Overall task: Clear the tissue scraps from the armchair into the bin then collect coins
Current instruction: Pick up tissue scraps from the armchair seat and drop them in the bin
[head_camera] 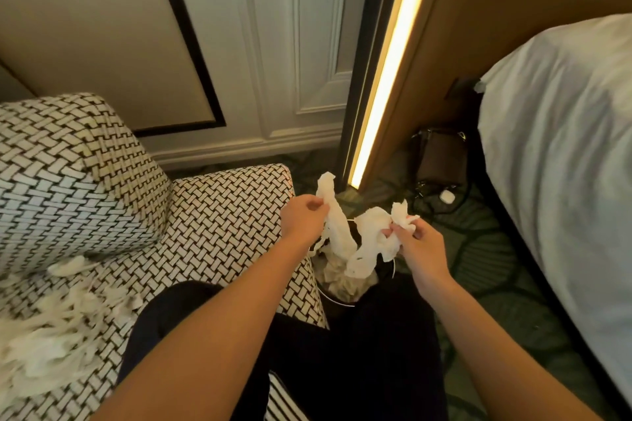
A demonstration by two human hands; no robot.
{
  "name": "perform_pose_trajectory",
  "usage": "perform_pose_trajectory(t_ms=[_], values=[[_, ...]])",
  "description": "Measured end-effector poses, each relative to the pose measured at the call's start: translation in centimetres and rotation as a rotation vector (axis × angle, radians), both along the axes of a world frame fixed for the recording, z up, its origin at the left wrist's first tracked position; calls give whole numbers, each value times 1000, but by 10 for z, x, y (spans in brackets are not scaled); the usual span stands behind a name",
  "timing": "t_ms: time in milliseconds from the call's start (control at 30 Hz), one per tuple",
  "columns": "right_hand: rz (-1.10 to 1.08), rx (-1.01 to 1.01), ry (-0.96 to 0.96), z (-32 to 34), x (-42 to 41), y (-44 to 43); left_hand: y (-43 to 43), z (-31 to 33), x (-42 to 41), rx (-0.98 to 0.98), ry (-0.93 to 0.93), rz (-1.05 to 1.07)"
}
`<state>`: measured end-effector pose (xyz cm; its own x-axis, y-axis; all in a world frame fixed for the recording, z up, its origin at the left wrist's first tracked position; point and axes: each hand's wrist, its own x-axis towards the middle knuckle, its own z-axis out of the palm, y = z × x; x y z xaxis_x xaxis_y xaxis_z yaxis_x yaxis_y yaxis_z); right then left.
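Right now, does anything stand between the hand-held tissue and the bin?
Nothing visible: the tissue strips hang from the left hand and right hand straight into the open bin.

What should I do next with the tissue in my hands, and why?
Probably let go with both: the left hand and right hand pinch tissue strips directly above the bin, which already holds tissue. More scraps lie on the armchair seat.

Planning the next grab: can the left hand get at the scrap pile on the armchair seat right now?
Probably yes, once freed: the left hand grips a tissue strip over the bin, but the scrap pile lies uncovered on the armchair seat on that side, nothing between.
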<state>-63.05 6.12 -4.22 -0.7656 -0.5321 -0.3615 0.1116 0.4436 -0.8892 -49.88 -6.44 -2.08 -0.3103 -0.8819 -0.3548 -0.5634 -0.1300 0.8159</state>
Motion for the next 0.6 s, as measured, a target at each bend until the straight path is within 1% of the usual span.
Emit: perform_pose_trajectory(t_ms=[233, 333, 500, 600], values=[[5, 57, -23, -16, -6, -2, 4, -15, -13, 84, -14, -60], [28, 81, -45, -19, -7, -4, 5, -16, -16, 171, 9, -103], [81, 141, -68, -21, -6, -7, 5, -15, -13, 233, 7, -172], [128, 153, -77, -20, -5, -9, 4, -15, -4, 255, 21, -177]])
